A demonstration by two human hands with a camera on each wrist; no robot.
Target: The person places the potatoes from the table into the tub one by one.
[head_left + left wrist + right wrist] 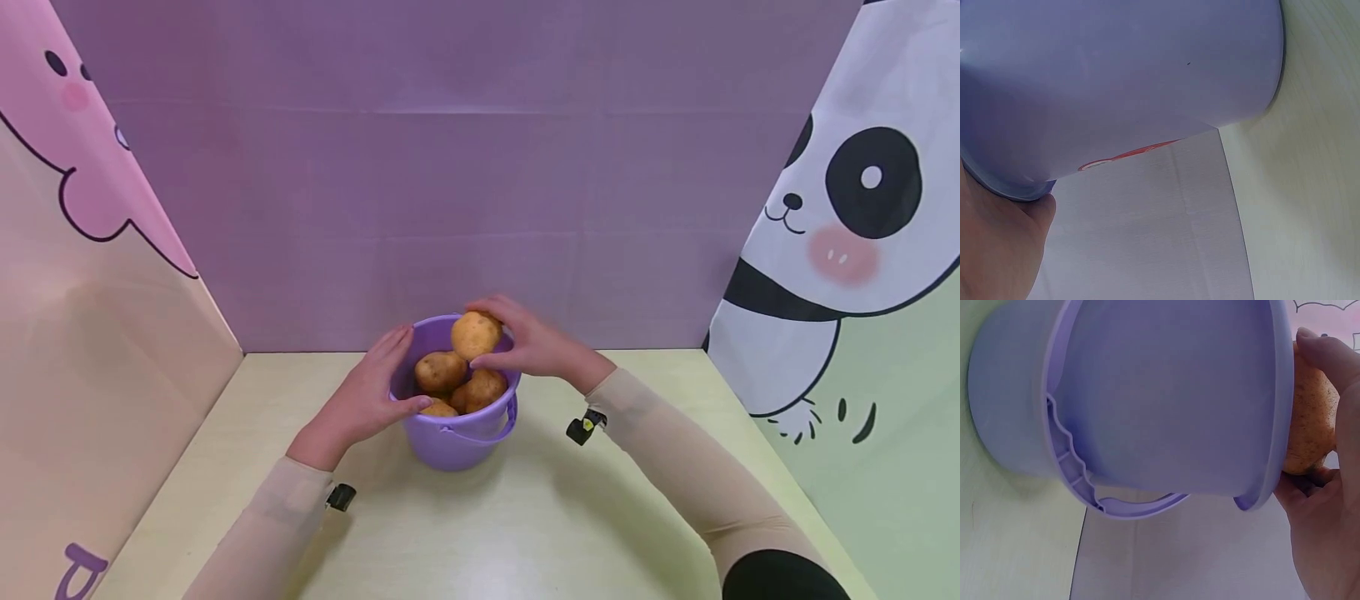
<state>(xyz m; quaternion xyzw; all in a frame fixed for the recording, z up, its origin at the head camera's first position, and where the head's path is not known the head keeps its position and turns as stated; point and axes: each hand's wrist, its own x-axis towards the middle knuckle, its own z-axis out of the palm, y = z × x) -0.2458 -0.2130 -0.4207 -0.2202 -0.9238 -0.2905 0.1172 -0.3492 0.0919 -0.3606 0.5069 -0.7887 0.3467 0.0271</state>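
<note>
A small purple bucket (457,437) stands on the pale yellow table (525,533) near the back wall, with several brown potatoes (441,371) inside. My right hand (525,342) grips one potato (476,334) just above the bucket's far rim; the right wrist view shows that potato (1310,425) behind the bucket's rim (1282,412), held between thumb and fingers. My left hand (371,392) is curled round the bucket's left side, thumb on the front rim. In the left wrist view the bucket's wall (1116,81) fills the frame, with my thumb (1004,244) at its rim.
A purple back wall (450,167) stands just behind the bucket. A pink cartoon panel (90,250) closes the left side and a panda panel (847,233) the right. The bucket's handle (487,433) hangs down at its front.
</note>
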